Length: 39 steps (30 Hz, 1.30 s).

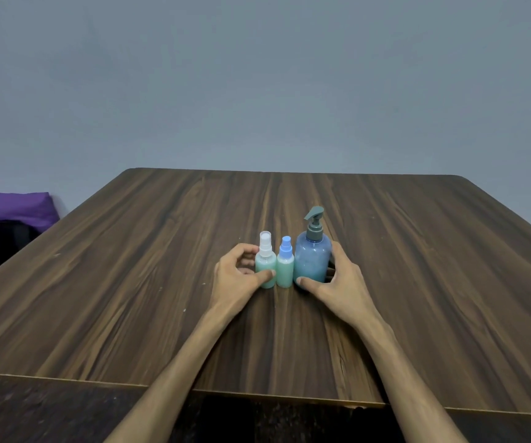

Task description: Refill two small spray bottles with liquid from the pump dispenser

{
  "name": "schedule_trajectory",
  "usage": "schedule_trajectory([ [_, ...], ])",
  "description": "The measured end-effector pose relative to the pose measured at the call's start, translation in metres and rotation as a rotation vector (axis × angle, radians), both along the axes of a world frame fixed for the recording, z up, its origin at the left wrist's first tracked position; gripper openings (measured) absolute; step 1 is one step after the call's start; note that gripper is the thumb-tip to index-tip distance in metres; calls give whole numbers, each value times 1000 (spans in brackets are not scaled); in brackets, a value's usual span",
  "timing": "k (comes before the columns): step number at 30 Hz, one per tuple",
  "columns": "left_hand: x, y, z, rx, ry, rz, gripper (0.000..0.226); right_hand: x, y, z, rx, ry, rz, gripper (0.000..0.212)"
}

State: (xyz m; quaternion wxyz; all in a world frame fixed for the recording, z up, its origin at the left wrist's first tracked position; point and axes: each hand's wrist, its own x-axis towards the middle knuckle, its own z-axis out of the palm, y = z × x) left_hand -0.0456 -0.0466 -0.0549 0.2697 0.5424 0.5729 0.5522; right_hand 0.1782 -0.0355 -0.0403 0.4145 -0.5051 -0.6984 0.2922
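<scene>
Spray bottles stand upright side by side on the wooden tabletop [162,251], the white-capped spray bottle [266,265] on the left, the blue-capped spray bottle [285,266] just beside it, and the blue pump dispenser [312,254] next on the right. Left hand [237,276] curls round the white-capped one, thumb across its front. Right hand [342,279] grips the dispenser's lower body, thumb in front, fingers behind. A purple cushion [15,207] sits atop a black bag [2,243] beyond the tabletop's left edge
</scene>
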Motion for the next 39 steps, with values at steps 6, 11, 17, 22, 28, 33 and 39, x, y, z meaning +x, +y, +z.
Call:
schedule_trajectory([
  [6, 3, -6, -1, 51, 13, -31, 46, 0, 0, 1, -2, -5, 2, 81],
  [11, 8, -19, 6, 253, 178, 32, 69, -1, -9, 3, 68, 40, 11, 84],
  [17, 16, -28, 38, 462, 505, 75, 67, 0, -22, 35, 438, 24, -148, 68],
  [22, 17, -27, 46, 403, 783, 19, 67, -4, -23, 68, 624, -200, 4, 68],
  [28, 17, -31, 44, 286, 1006, -4, 71, -1, -24, 65, 568, -322, 48, 70],
  [33, 17, -32, 45, 245, 983, -17, 74, -2, -26, 66, 509, -332, 54, 73],
  [39, 20, -29, 76, 338, 906, -17, 72, -4, -28, 81, 520, -278, 9, 62],
])
